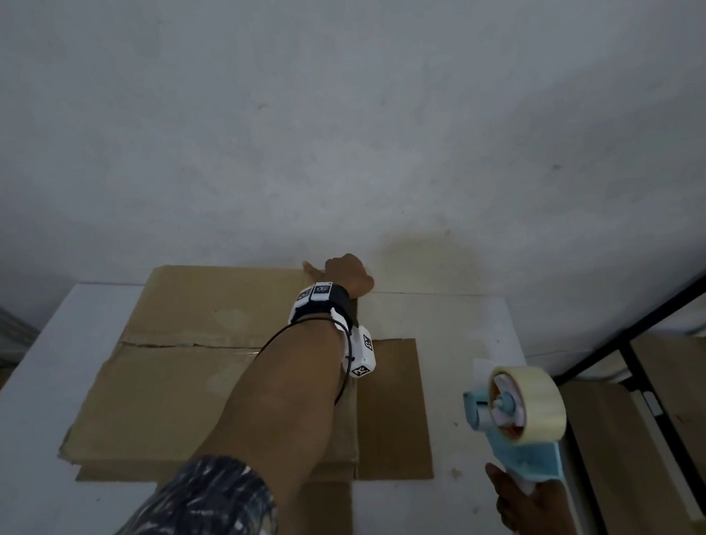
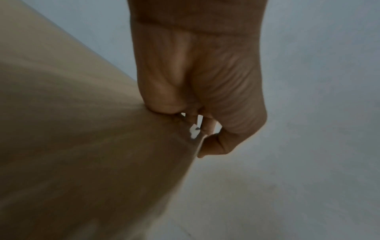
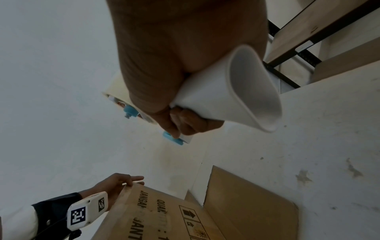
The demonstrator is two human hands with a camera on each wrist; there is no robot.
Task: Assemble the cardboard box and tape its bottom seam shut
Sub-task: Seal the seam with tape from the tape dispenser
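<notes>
We see dim, flat, greyish light in all three views; a soft shadow falls on the wall just right of the left hand; the cardboard box is smeared with blur in the left wrist view, most below that hand; straight lines bow toward the head view's edges; the tape dispenser handle looms large and soft.

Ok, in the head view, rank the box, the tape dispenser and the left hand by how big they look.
1. Box, by far the largest.
2. Tape dispenser, though it sits nearer the camera, which inflates it.
3. Left hand, smallest; it is farthest away, at the box's far edge.
</notes>
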